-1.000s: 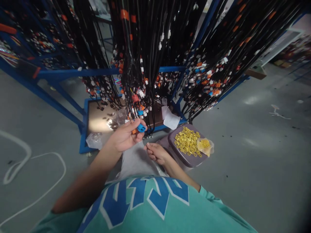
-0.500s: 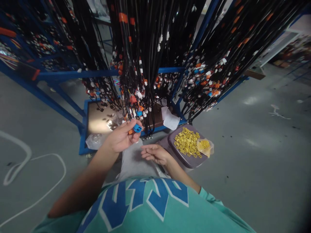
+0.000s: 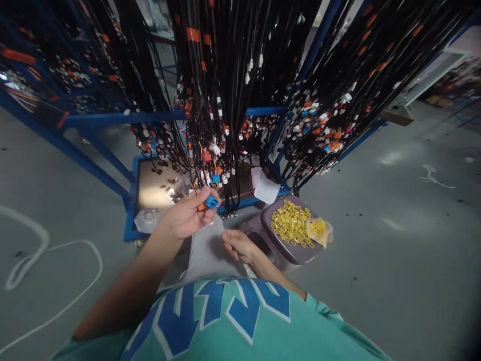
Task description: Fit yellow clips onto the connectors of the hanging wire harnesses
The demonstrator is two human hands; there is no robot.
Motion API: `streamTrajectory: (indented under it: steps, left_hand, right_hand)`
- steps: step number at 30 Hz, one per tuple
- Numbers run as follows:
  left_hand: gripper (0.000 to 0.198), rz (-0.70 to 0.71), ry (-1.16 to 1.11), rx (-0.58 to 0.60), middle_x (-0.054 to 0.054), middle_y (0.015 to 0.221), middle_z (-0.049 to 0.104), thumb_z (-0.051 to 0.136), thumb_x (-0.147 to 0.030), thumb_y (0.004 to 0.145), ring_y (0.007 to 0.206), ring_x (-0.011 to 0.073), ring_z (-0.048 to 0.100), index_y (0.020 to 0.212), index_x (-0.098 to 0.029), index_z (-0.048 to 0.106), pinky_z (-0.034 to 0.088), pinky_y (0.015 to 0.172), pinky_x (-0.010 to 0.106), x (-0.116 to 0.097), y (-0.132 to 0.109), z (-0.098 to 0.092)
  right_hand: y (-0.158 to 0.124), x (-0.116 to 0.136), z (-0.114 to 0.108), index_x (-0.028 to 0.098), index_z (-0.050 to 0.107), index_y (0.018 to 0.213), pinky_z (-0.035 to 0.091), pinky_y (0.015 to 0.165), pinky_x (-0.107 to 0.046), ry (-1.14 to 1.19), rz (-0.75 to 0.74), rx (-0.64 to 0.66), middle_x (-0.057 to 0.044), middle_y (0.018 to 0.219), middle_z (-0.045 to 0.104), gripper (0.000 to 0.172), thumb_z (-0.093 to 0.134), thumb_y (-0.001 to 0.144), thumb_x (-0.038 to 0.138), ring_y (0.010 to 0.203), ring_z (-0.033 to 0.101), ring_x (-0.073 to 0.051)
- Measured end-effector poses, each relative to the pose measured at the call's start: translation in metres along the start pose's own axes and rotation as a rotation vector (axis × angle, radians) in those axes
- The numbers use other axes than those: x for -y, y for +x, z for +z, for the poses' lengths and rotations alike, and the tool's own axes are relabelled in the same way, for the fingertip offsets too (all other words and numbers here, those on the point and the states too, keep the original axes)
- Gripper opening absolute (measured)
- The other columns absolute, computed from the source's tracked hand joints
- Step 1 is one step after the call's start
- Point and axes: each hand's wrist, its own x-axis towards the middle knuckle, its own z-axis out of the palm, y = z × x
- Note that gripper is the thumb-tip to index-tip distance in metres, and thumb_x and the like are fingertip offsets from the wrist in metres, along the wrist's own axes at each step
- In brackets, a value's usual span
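My left hand (image 3: 188, 215) is closed round a small blue connector (image 3: 212, 201) with an orange piece beside it, held just under a hanging bundle of black cable harnesses (image 3: 221, 100). My right hand (image 3: 235, 244) rests lower, over my grey trouser leg, with its fingers curled together; what they pinch is too small to make out. A grey stool top (image 3: 296, 253) to the right of that hand carries a heap of small yellow clips (image 3: 291, 224) and a clear bag of more (image 3: 319, 228).
Blue steel rack frames (image 3: 112, 119) hold many dangling black harnesses with white, orange and blue plugs. A blue-edged base tray (image 3: 150, 188) with plastic bags and white paper (image 3: 265, 188) lies under them. White cord (image 3: 48, 245) loops on the grey floor at left.
My right hand opened its fingers briefly half a second ago and has curled them shut again, drawing slightly closer to me. My left hand keeps the blue connector almost still.
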Motion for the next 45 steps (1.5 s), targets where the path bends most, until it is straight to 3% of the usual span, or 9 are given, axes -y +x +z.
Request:
streamTrajectory:
  steps: [7, 12, 19, 25, 32, 37, 45]
  left_hand:
    - [0.017, -0.011, -0.005, -0.027, 0.001, 0.060, 0.061, 0.064, -0.024, 0.081, 0.039, 0.0045, 0.050, 0.071, -0.012, 0.062, 0.040, 0.036, 0.014, 0.000, 0.000, 0.001]
    - [0.016, -0.017, -0.012, -0.045, 0.001, 0.060, 0.062, 0.064, -0.023, 0.081, 0.038, 0.0046, 0.050, 0.070, -0.011, 0.063, 0.041, 0.036, 0.014, 0.000, -0.001, 0.002]
    - [0.014, -0.006, -0.010, -0.005, 0.002, 0.060, 0.063, 0.071, -0.024, 0.075, 0.039, 0.0053, 0.051, 0.071, -0.011, 0.066, 0.042, 0.037, 0.014, 0.002, 0.000, 0.000]
    - [0.019, 0.000, -0.005, 0.068, 0.001, 0.059, 0.062, 0.076, -0.027, 0.070, 0.040, 0.0054, 0.051, 0.075, -0.011, 0.067, 0.043, 0.037, 0.014, 0.005, 0.002, -0.003]
    - [0.018, 0.004, 0.021, 0.062, -0.001, 0.051, 0.058, 0.074, -0.027, 0.072, 0.039, 0.0061, 0.051, 0.072, -0.011, 0.066, 0.042, 0.036, 0.014, 0.007, 0.001, 0.001]
    - [0.017, -0.028, 0.024, 0.049, -0.002, 0.047, 0.057, 0.070, -0.027, 0.076, 0.037, 0.0064, 0.052, 0.073, -0.011, 0.065, 0.041, 0.036, 0.013, 0.011, 0.002, 0.004]
    - [0.016, -0.051, 0.015, -0.005, -0.001, 0.049, 0.059, 0.067, -0.025, 0.079, 0.036, 0.0058, 0.051, 0.072, -0.011, 0.064, 0.040, 0.036, 0.013, 0.010, 0.002, 0.007]
  right_hand:
    - [-0.008, 0.031, -0.002, 0.011, 0.060, 0.077, 0.039, 0.035, -0.010, 0.051, -0.081, -0.019, 0.004, 0.057, 0.061, 0.039, 0.082, 0.060, 0.039, 0.039, 0.051, -0.002]
    - [-0.018, 0.061, 0.005, 0.014, 0.059, 0.088, 0.050, 0.045, -0.012, 0.082, -0.161, 0.087, 0.000, 0.073, 0.069, 0.027, 0.077, 0.069, 0.023, 0.053, 0.062, -0.006]
    - [-0.030, 0.084, 0.026, 0.015, 0.054, 0.086, 0.048, 0.039, -0.013, 0.082, -0.252, 0.203, 0.002, 0.067, 0.067, 0.021, 0.070, 0.075, 0.024, 0.047, 0.060, -0.007]
    - [-0.039, 0.092, 0.042, 0.015, 0.056, 0.083, 0.048, 0.038, -0.011, 0.073, -0.272, 0.166, 0.003, 0.065, 0.063, 0.008, 0.063, 0.080, 0.019, 0.046, 0.057, -0.004]
    - [-0.041, 0.096, 0.044, 0.017, 0.059, 0.085, 0.049, 0.039, -0.010, 0.101, -0.286, 0.229, 0.005, 0.065, 0.068, 0.035, 0.082, 0.059, 0.025, 0.048, 0.061, -0.005]
    - [-0.041, 0.099, 0.047, 0.016, 0.058, 0.077, 0.050, 0.039, -0.012, 0.031, -0.330, 0.179, 0.003, 0.066, 0.070, 0.033, 0.083, 0.058, 0.028, 0.050, 0.063, -0.007]
    - [-0.046, 0.100, 0.054, 0.016, 0.062, 0.076, 0.030, 0.027, -0.007, 0.079, -0.406, 0.093, 0.006, 0.059, 0.063, 0.022, 0.078, 0.064, 0.026, 0.035, 0.044, 0.000]
